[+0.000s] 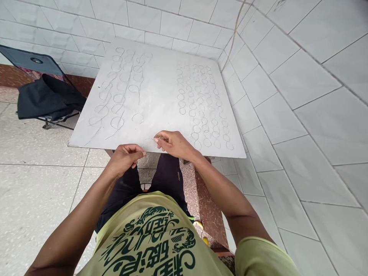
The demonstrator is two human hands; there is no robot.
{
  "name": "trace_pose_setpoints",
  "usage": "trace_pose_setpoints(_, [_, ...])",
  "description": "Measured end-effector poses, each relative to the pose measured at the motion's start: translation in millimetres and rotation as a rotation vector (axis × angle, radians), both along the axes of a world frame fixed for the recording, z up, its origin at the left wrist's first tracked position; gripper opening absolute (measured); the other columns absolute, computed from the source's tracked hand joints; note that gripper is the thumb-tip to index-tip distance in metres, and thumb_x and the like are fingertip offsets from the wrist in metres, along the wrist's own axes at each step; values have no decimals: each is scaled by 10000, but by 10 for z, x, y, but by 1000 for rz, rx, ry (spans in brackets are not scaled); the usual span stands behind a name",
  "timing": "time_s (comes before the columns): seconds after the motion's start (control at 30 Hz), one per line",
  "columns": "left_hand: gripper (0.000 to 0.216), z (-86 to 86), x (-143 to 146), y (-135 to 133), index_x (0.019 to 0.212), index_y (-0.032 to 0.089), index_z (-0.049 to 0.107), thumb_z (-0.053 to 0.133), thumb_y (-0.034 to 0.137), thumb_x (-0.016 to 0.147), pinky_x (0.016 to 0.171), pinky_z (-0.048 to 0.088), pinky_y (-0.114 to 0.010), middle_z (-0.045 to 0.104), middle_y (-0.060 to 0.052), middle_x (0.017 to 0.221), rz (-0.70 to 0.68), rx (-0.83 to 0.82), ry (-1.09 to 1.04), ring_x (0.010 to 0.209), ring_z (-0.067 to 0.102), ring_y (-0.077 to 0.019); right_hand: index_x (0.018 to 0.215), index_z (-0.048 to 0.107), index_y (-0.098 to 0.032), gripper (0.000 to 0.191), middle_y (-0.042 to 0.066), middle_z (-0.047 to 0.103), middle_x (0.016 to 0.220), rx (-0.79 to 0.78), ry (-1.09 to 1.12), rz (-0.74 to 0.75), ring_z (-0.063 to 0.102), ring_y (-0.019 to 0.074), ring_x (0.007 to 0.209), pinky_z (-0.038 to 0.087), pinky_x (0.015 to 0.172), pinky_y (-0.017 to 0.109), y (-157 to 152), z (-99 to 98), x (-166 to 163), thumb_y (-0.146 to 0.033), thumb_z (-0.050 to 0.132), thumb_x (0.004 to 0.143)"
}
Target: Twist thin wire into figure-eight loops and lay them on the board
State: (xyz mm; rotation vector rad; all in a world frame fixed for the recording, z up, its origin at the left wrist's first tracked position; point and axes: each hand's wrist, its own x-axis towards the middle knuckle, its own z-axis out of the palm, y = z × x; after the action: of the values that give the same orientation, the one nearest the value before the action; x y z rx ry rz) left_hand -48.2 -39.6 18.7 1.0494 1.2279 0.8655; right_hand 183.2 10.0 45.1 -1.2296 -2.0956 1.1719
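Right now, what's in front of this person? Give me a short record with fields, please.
Board: white, flat
Left hand: pinches a thin curled wire, just off the near edge
Right hand: pinches the same wire, over the near edge
Left on board: larger loops of wire, in rows
Right on board: smaller loops, tightly packed rows
Far left: folding chair with a black cloth on it
Right side: white tiled wall

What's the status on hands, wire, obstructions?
Left hand and right hand both pinching thin wire, looped between them, at near edge of white board. Rows of bent wire pieces on board, beyond the hands.
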Motion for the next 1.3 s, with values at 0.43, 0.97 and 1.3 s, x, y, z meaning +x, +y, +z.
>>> trace_pose_setpoints(0.43, [155, -223, 209, -132, 767, 190, 696, 655, 299, 869, 570, 386, -243, 605, 3, 715, 134, 413, 418, 623, 507, -130, 930, 673, -181, 260, 34, 695, 783, 347, -290, -72, 599, 168, 702, 365, 673, 273, -35, -206, -279, -261, 459, 1053])
trace_pose_setpoints(0.97, [148, -200, 222, -50, 730, 187, 690, 672, 299, 824, 531, 356, -243, 596, 9, 660, 260, 363, 388, 556, 478, -121, 1161, 536, -191, 186, -6, 733, 732, -289, 287, -296, 674, 128, 547, 487, 495, 215, -31, -255, -526, -299, 581, 1016])
trace_pose_setpoints(1.3, [221, 6, -1, 30, 724, 167, 717, 866, 328, 697, 435, 379, -211, 528, 41, 560, 28, 25, -162, 472, 422, -78, 1320, 613, -195, 319, 43, 761, 948, -109, 145, 131, 686, 135, 759, 526, 675, 255, 169, 147, 23, -341, 525, 1050])
